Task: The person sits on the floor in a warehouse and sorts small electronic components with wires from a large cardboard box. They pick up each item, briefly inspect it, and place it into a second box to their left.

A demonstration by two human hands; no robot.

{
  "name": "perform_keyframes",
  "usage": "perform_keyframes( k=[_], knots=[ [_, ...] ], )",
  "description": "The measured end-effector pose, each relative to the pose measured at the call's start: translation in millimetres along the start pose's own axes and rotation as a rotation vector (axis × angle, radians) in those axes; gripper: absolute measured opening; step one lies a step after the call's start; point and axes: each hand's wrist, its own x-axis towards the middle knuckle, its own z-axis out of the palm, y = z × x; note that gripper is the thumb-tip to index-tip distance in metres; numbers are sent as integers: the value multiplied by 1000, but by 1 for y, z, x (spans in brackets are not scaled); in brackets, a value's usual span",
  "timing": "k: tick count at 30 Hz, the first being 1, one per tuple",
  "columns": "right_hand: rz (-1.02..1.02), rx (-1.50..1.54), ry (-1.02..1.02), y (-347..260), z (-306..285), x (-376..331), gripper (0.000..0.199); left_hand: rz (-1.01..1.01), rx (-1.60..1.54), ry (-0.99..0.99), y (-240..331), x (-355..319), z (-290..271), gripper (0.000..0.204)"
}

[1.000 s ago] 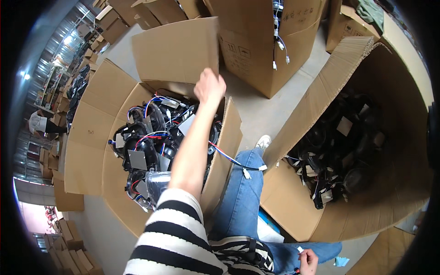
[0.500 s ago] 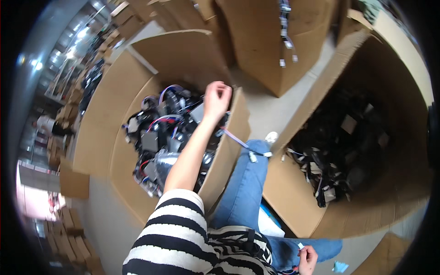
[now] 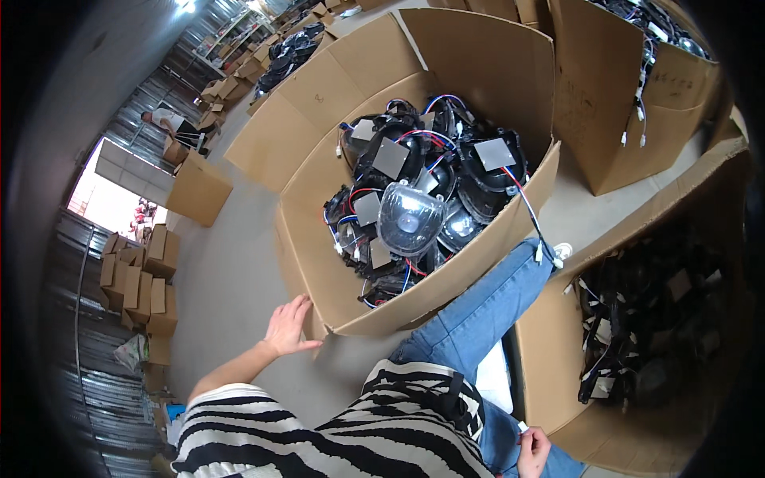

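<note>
Fingers of the left hand (image 3: 288, 328) are spreading wide, empty, beside the cardboard box (image 3: 446, 283) corner; headlamp (image 3: 409, 217) lying up-right.

The right hand (image 3: 532, 451) is cut off by the lower edge, and the right-hand box's (image 3: 637, 446) contents (image 3: 653, 319) lie in shadow, indistinct.

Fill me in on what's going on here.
A person in a striped top sits between two big cardboard boxes of wired headlamp units. The left hand rests open at the near corner of the left box, holding nothing. The right hand is low by the lap, pinching something small and white. A headlamp lies on top.
</note>
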Motion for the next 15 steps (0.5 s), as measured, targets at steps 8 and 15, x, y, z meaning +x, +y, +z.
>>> perform_keyframes(
  k=[8,15],
  knots=[
    [-24,4,-6,-6,2,-8,18,-251,81,-26,29,-2,57,72],
    [-1,41,72,0,3,-13,17,142,569,-408,8,20,40,42]
  ],
)
